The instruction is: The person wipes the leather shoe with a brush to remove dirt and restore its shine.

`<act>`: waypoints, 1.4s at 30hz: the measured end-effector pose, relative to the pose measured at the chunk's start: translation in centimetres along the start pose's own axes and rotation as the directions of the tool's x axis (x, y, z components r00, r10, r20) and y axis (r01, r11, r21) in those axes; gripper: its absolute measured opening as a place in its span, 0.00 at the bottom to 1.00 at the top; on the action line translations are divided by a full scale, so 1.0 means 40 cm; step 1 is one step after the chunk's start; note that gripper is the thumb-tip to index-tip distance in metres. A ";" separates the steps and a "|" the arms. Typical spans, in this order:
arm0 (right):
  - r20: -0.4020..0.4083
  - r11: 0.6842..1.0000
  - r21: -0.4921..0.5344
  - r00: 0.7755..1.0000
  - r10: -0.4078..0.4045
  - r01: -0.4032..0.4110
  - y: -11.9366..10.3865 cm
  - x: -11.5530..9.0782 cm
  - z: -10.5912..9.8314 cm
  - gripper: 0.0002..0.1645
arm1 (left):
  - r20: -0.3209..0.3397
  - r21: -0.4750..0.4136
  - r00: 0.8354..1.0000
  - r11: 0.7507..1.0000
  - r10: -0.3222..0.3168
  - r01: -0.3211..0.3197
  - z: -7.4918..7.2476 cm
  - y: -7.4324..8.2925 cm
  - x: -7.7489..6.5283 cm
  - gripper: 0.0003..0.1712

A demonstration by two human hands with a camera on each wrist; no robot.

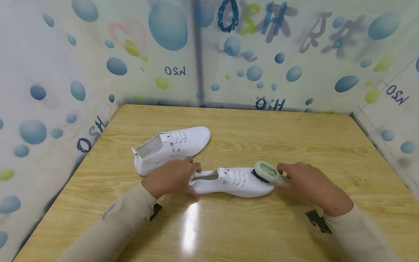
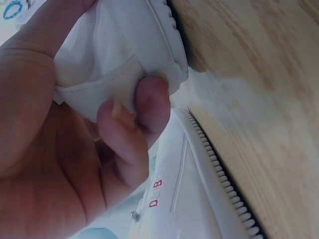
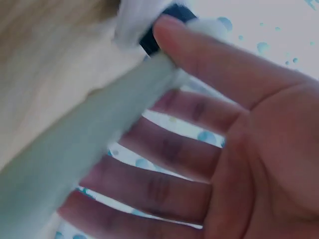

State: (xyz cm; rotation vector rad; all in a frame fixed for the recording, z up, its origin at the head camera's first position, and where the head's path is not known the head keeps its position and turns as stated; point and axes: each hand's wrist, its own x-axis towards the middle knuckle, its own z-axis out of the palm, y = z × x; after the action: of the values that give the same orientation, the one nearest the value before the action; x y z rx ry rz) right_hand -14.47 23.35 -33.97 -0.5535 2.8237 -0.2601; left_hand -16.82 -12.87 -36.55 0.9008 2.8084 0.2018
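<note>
Two white lace-up sneakers lie on the wooden table. My left hand [image 1: 175, 177] grips the near sneaker [image 1: 235, 187] by its heel, with the fingers curled round the back edge in the left wrist view. That sneaker's toe points right. A pale green shoe brush [image 1: 266, 171] with black bristles [image 1: 259, 177] lies over its toe, bristles down against the upper. My right hand [image 1: 306, 182] holds the brush by its handle [image 3: 99, 119], thumb on one side and fingers along the other in the right wrist view. The far sneaker [image 1: 188, 145], with red letters on its side, sits behind my left hand.
The wooden table [image 1: 278, 134] is bounded at the back and sides by walls [image 1: 209, 62] covered in a print of blue and green dots and lettering. A bright light reflection shows on the tabletop in front of the near sneaker.
</note>
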 end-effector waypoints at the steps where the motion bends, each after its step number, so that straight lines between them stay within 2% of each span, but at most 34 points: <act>1: 0.008 1.000 0.005 1.000 0.001 -0.001 0.006 -0.002 -0.003 0.18 | 0.000 0.001 1.000 1.000 0.002 -0.002 0.000 0.000 0.000 0.43; 7: 0.062 0.999 0.026 0.998 -0.033 0.032 0.017 -0.007 -0.010 0.19 | -0.008 0.009 1.000 1.000 0.014 -0.014 0.000 -0.001 0.000 0.43; 11: 0.031 0.999 0.017 0.999 -0.041 0.040 -0.002 0.002 -0.003 0.21 | -0.007 0.006 1.000 1.000 0.013 -0.013 -0.001 -0.001 0.001 0.43; 16: -0.008 1.000 0.006 1.000 -0.008 0.008 -0.009 0.005 0.000 0.21 | 0.001 0.005 1.000 1.000 0.003 -0.003 -0.003 -0.001 0.002 0.44; 19: 0.012 1.000 0.026 1.000 -0.008 0.007 0.006 0.000 -0.004 0.19 | 0.007 0.004 1.000 1.000 -0.003 0.003 -0.003 -0.001 0.003 0.44; 23: 0.066 0.997 0.057 0.997 -0.047 0.043 0.023 -0.008 -0.012 0.18 | 0.009 -0.001 1.000 1.000 -0.002 0.002 -0.003 -0.001 0.003 0.43; 26: 0.077 0.996 0.047 0.994 -0.077 0.073 0.018 -0.006 -0.011 0.18 | 0.005 -0.005 1.000 1.000 0.002 -0.002 -0.004 0.000 0.001 0.43; 33: 0.014 0.999 0.012 0.999 -0.051 0.051 -0.010 0.014 0.004 0.26 | 0.002 -0.004 1.000 1.000 -0.004 0.004 -0.009 0.001 -0.003 0.44; 36: 0.003 0.999 0.020 1.000 -0.031 0.031 -0.005 0.009 0.002 0.23 | 0.008 -0.005 1.000 1.000 -0.011 0.011 -0.009 0.002 -0.003 0.44; 42: 0.069 0.997 0.052 0.996 -0.054 0.051 0.011 -0.002 -0.006 0.18 | 0.016 -0.012 1.000 1.000 -0.006 0.006 -0.012 0.005 -0.003 0.44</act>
State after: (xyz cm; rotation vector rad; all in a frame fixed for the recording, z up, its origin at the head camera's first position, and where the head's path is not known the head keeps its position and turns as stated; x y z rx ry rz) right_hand -14.60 23.83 -33.83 -0.6140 2.7300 -0.3151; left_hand -16.72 -12.81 -36.05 0.8879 2.7918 0.2101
